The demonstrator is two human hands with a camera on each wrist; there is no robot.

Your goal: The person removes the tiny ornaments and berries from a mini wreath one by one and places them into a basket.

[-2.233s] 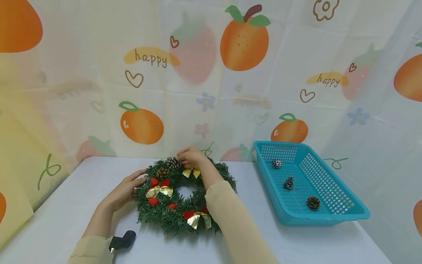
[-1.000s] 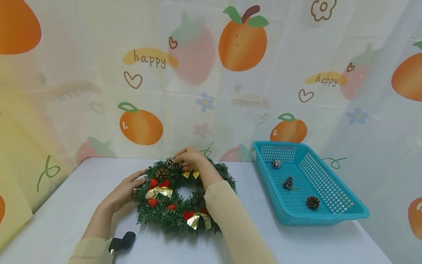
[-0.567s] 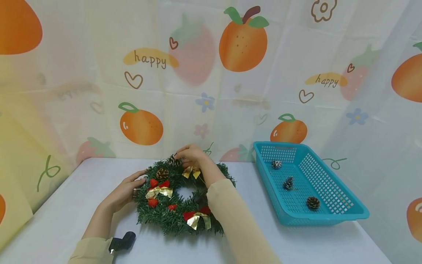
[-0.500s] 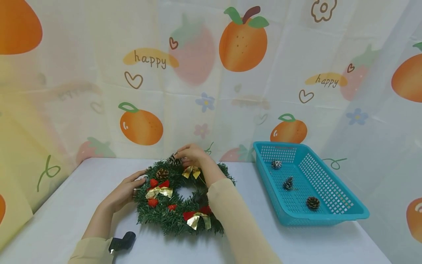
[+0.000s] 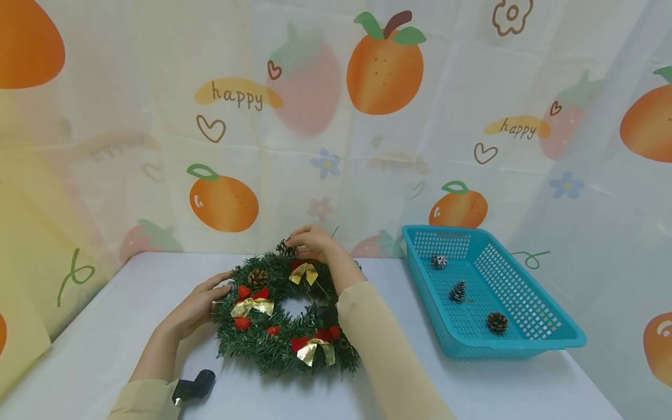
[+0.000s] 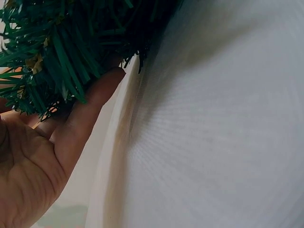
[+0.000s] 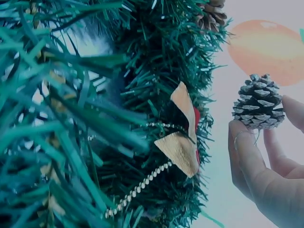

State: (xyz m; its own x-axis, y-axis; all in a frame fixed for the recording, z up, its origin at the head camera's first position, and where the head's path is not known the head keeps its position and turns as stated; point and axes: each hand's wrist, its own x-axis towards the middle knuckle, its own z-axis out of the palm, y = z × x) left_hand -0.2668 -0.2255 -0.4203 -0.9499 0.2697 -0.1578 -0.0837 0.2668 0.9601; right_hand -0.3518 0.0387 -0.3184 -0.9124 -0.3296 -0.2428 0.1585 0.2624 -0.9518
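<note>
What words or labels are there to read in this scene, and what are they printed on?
"happy" on the fruit-print backdrop cloth, upper left, on a yellow patch.
"happy" again on the same cloth, right side, on a second yellow patch.
No writing shows on the wreath, the blue basket or the pine cone that the right hand pinches.

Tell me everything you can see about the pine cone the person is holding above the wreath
The pine cone is small, brown and woody, its open scales tipped with white like frost. The right hand pinches it at the fingertips, scales pointing up. It is apart from the wreath, just past its far edge near a gold bow.
</note>
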